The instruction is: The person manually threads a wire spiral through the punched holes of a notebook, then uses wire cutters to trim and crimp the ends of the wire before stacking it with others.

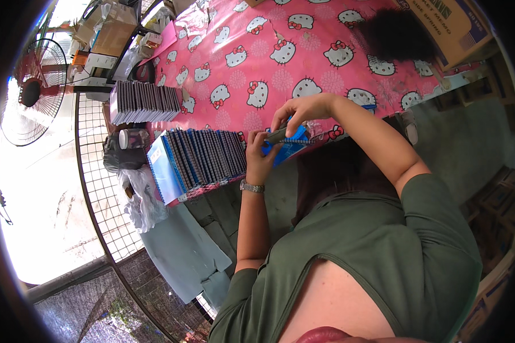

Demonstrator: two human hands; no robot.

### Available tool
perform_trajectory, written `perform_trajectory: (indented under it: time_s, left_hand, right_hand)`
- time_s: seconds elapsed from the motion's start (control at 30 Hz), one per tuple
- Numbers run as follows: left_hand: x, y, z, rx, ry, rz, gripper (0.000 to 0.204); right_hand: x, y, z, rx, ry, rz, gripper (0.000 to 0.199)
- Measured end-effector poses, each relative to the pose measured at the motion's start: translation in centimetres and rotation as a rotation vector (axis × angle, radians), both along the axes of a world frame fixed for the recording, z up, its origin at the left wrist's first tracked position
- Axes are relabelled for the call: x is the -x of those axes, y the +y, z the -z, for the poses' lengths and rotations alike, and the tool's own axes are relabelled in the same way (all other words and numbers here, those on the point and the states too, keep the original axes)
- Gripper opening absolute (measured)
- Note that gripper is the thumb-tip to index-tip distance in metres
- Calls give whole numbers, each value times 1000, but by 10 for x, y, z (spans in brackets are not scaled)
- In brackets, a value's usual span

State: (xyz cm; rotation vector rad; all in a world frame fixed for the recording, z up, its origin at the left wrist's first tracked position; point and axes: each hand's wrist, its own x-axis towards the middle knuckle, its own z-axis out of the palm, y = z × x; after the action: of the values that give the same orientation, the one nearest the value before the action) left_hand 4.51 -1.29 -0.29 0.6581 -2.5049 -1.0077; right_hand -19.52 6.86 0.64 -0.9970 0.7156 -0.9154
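At the table's near edge, my left hand (260, 157) and my right hand (304, 112) come together. Between their fingers is a small dark grey-green object (276, 136), gripped from both sides; its kind I cannot make out. Just beneath it lies a blue spiral notebook (287, 153), its dark coil (299, 141) showing beside my fingers. To the left of my left hand stands a long row of spiral notebooks (203, 157), packed on edge with coils upward, a blue cover facing out at the left end.
A second row of coil-bound notebooks (146, 103) stands farther left on the pink patterned tablecloth (234, 80). A dark tangled heap (397, 34) lies beside a cardboard box (455, 28) at far right. A fan (31, 91), a lidded jar (133, 139) and a plastic bag (146, 200) are at left.
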Motion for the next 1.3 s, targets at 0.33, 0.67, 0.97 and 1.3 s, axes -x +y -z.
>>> perform_trajectory:
  time_s: [0.33,0.67,0.97,1.3]
  left_hand:
    - [-11,1,14,-274,66,-82,45]
    - [-11,-6,26,-318,137,-153,32]
    - [-26,17,34,-377,393,-402,17]
    - [-20,20,47,-240,299,-498,13]
  right_hand:
    - [-10,-5,5,30,175,11,41]
    - [21,-10,14,264,1138,503,45]
    - [17,146,54,220,1622,861,78]
    - [-70,102,7,426,1032,951,39]
